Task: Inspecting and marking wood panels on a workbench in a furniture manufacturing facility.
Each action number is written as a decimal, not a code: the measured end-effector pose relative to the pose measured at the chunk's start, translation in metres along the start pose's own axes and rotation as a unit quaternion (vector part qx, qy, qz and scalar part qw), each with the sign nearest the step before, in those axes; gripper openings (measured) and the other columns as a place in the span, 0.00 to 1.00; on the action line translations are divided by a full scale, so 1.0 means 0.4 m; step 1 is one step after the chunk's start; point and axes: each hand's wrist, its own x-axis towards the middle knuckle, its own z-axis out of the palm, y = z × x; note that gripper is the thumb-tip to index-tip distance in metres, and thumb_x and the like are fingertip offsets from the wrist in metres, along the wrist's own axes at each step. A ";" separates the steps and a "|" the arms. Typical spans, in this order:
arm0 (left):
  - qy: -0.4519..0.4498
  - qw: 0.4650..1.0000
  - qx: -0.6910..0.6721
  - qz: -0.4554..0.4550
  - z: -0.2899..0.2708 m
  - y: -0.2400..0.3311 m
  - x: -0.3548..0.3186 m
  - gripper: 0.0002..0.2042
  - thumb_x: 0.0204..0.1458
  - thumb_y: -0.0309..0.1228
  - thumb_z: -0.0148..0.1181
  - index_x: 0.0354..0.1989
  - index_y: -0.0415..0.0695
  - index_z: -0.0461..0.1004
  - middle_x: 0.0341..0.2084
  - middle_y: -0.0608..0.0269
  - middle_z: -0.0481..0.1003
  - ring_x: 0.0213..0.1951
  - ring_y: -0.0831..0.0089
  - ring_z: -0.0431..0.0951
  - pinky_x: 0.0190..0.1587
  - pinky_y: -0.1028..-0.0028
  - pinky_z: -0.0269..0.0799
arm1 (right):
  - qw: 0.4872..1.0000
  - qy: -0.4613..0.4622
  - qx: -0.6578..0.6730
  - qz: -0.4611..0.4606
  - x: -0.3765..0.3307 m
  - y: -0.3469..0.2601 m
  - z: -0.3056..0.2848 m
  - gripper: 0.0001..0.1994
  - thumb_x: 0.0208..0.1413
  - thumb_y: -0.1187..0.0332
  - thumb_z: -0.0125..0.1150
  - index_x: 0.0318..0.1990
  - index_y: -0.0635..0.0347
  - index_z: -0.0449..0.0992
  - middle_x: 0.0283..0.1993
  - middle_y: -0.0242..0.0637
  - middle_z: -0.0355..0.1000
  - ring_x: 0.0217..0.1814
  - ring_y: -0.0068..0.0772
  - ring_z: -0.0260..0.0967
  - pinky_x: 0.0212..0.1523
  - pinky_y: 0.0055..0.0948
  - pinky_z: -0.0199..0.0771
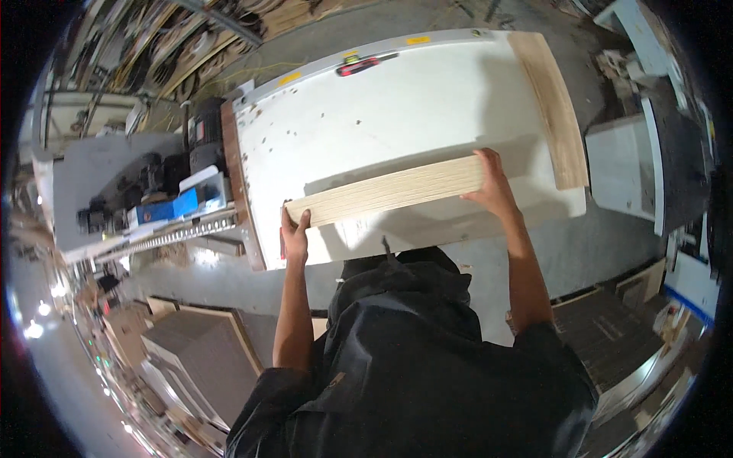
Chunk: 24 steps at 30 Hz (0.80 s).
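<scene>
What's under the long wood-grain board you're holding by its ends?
The wood-grain board is held over the white tabletop, left hand and right hand at its ends. Its shadow falls on the white surface; whatever lies directly beneath the board is covered.

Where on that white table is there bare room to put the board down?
The widest bare patch of the white table lies beyond the long wood board, between the red tool at the far edge and the second plank along the right side. The left hand and right hand grip the board's ends. The bench to the left is crowded with machine parts.
</scene>
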 end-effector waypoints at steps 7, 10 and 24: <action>0.008 0.986 -0.163 -0.026 -0.001 0.006 -0.032 0.35 0.68 0.38 0.48 0.80 0.32 0.52 0.71 0.48 0.67 0.72 0.62 0.65 0.75 0.63 0.55 | 0.942 0.013 0.329 0.060 -0.049 0.094 0.013 0.66 0.40 0.64 0.88 0.84 0.56 0.43 0.85 0.43 0.49 0.86 0.42 0.48 0.81 0.40 0.53; -0.028 0.978 -0.204 -0.038 -0.012 -0.002 -0.025 0.34 0.71 0.40 0.38 0.81 0.35 0.50 0.77 0.49 0.60 0.77 0.58 0.58 0.80 0.61 0.47 | 0.910 -0.011 0.398 0.114 -0.064 0.102 0.034 0.63 0.47 0.55 0.84 0.84 0.58 0.44 0.86 0.40 0.47 0.87 0.38 0.44 0.83 0.39 0.44; -0.019 0.976 -0.217 -0.029 -0.014 -0.023 -0.017 0.35 0.72 0.48 0.35 0.82 0.38 0.49 0.79 0.54 0.56 0.80 0.60 0.51 0.82 0.61 0.41 | 0.846 0.115 0.504 0.131 -0.081 0.169 0.126 0.33 0.78 0.44 0.42 0.77 0.61 0.62 0.81 0.35 0.60 0.83 0.34 0.49 0.83 0.39 0.38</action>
